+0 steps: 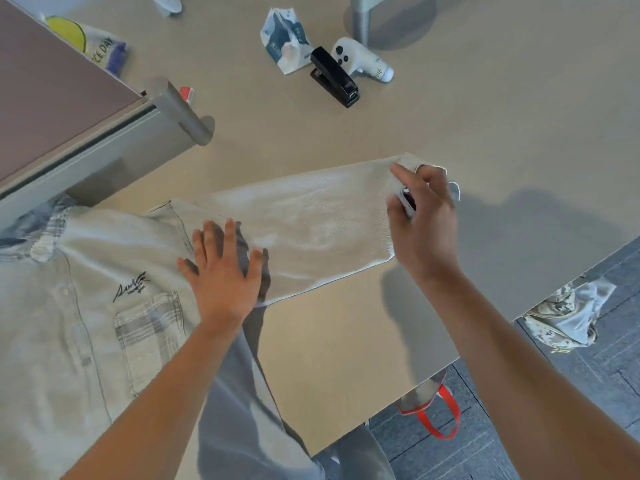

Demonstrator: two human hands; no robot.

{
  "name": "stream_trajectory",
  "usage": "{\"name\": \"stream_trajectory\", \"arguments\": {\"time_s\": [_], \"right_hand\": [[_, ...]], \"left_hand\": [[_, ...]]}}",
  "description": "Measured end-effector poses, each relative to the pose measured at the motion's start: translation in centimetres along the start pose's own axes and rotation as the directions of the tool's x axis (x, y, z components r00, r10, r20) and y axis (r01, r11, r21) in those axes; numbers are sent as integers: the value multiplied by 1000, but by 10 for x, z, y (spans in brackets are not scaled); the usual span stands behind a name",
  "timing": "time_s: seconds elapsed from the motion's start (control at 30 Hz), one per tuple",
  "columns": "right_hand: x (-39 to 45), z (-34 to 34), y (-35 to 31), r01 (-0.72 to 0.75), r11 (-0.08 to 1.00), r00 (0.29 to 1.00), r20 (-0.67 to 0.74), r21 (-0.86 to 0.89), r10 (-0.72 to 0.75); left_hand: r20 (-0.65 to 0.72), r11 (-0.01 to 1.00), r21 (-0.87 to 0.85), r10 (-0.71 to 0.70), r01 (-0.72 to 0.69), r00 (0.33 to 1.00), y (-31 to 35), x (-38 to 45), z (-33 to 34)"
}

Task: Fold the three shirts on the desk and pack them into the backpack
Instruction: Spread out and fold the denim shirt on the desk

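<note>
A pale beige button shirt (104, 289) lies spread on the desk (485, 116), with a plaid chest pocket and a black script logo. Its sleeve (311, 223) stretches out to the right. My left hand (225, 268) presses flat, fingers straight, on the shirt where the sleeve meets the body. My right hand (422, 216) is at the sleeve's cuff end, fingers curled, pinching the cuff. A blue-grey plaid garment (38, 216) peeks out from under the shirt's collar at the left. The backpack is not clearly in view.
At the back of the desk lie a black stapler (334, 77), a white controller (360, 58) and a crumpled packet (285, 39). A grey partition (69, 109) stands at the left. Off the desk's right edge, camouflage fabric (568, 313) and a red-handled bag (436, 407) rest on the floor.
</note>
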State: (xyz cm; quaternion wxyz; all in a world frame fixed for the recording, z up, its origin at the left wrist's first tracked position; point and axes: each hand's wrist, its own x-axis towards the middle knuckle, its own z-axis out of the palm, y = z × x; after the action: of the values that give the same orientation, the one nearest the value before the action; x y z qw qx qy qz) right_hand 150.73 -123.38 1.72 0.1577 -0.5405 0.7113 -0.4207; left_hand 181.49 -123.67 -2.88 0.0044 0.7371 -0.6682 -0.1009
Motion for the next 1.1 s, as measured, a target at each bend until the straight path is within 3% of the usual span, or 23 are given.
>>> {"name": "stream_trajectory", "arguments": {"time_s": [0.33,0.6,0.8,0.87,0.93,1.1], "right_hand": [[-26,83,-111,98,995,972,213,27,-102],[-81,166,-200,300,948,929,196,102,-315],[-131,216,-292,339,932,894,266,126,-361],[-150,230,-327,266,950,889,339,164,-307],[-170,247,-359,244,951,865,401,192,-303],[-226,303,-424,370,901,770,467,226,-434]], "left_hand": [[42,992,-27,-121,122,992,-108,-20,-13],[92,997,21,-73,71,993,-187,-46,-21],[99,996,83,-52,44,994,-262,-70,-33],[95,994,90,-78,70,992,-296,-82,-41],[78,991,80,-113,107,991,-332,-96,-50],[49,977,-5,-213,213,976,-420,-132,-70]]}}
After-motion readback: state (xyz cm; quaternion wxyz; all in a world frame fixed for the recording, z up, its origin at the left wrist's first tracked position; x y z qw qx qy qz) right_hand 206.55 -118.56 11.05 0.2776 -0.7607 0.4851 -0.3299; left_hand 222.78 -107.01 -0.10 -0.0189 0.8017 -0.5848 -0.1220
